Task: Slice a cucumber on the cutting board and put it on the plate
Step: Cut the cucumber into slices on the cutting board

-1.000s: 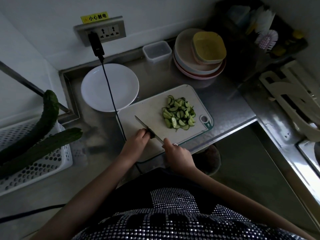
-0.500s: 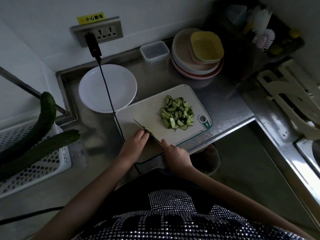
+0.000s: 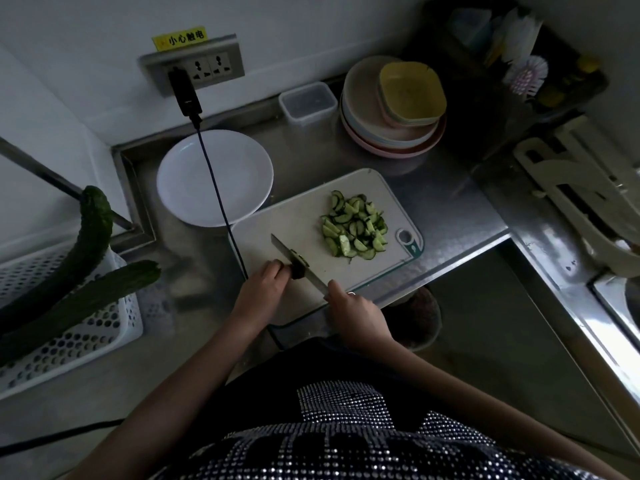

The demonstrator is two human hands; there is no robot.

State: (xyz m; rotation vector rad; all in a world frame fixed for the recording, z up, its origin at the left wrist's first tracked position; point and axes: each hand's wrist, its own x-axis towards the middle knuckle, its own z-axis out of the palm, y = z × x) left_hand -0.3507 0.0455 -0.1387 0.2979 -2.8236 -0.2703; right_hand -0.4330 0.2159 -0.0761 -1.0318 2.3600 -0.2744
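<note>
Right, we have one cutting board [image 3: 304,223] on the steel counter [image 3: 450,209], with one pile of cucumber slices [image 3: 353,225] on its right half, too many and too overlapped for us to count. Left hand [image 3: 261,292] sits at the board's near-left edge, fingers curled together on a short dark cucumber stub [image 3: 298,266]. Right hand [image 3: 353,311] has its fingers wrapped round the handle of one knife [image 3: 294,259]; the blade runs diagonally up-left across the board and crosses the stub just beside the left fingertips [image 3: 277,268]. One white plate [image 3: 214,176] sits just beyond the board's left corner, nothing on it, so no slices plated yet. One black cable [image 3: 214,178] drops from a plug in the wall socket [image 3: 194,67] across the plate and past the board's left edge. Two whole cucumbers [image 3: 79,271] lean out of one white perforated basket [image 3: 69,341] at far left. Behind the board: one clear lidded container [image 3: 308,102] and one stack of plates [image 3: 377,133] topped by a yellow bowl [image 3: 412,93] (stack count unclear, it's dim).
</note>
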